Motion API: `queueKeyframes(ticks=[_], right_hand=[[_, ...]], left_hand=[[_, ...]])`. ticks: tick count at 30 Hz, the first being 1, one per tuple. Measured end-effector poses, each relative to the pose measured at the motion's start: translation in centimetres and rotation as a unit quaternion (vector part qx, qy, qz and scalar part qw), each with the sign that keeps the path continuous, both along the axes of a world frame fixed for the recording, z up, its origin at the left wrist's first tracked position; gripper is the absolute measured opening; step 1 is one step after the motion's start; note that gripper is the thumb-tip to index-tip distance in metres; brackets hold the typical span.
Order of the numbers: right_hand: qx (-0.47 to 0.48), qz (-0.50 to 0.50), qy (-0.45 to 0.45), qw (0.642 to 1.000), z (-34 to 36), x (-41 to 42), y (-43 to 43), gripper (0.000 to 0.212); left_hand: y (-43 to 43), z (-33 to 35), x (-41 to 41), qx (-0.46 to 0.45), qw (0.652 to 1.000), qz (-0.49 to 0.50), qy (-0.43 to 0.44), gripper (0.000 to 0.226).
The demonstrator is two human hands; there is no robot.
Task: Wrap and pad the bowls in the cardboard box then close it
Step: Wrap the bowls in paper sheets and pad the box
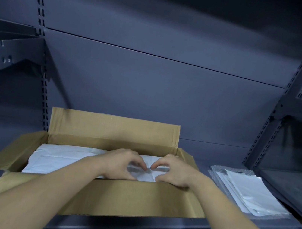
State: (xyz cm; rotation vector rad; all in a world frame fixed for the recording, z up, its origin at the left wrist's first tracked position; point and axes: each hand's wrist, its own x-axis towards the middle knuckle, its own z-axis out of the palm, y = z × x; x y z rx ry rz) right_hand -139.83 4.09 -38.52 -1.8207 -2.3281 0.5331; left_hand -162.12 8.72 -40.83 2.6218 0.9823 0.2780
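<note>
Pinching the white paper in the open cardboard box, left hand and right hand both grip it.

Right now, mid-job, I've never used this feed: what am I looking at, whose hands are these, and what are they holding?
There is no machine here. One camera on a person's head looks forward and down at their bare hands. An open cardboard box sits on a dark metal shelf, with white paper inside. The left hand and right hand, fingers curled, pinch that paper. No bowl shows. Spare sheets lie on the shelf to the right of the box.
</note>
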Motion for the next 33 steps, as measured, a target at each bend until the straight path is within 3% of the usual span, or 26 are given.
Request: queueKeyframes(ticks=[5, 11, 16, 22, 33], right_hand=[[-0.060, -0.006, -0.034, 0.998, -0.1, 0.1, 1.2, 0.061], [-0.104, 0.011, -0.122, 0.987, 0.6, 0.0, 1.8, 0.071], [-0.103, 0.033, -0.187, 0.976, 0.8, 0.2, 2.2, 0.071], [-0.096, 0.028, -0.165, 0.981, 0.8, 1.3, 2.5, 0.081], [-0.089, 0.041, -0.249, 0.963, 1.2, 1.2, 2.3, 0.071]], left_hand=[[0.3, 0.2, 0.2, 0.008, 1.000, -0.003, 0.029, 0.057], [0.4, 0.0, 0.8, 0.041, 0.995, -0.012, 0.089, 0.069], [0.9, -0.5, 1.2, 0.069, 0.988, -0.030, 0.132, 0.065], [1.3, -0.6, 0.9, 0.044, 0.995, -0.022, 0.085, 0.066], [1.5, -0.9, 0.3, 0.070, 0.988, -0.040, 0.134, 0.062]])
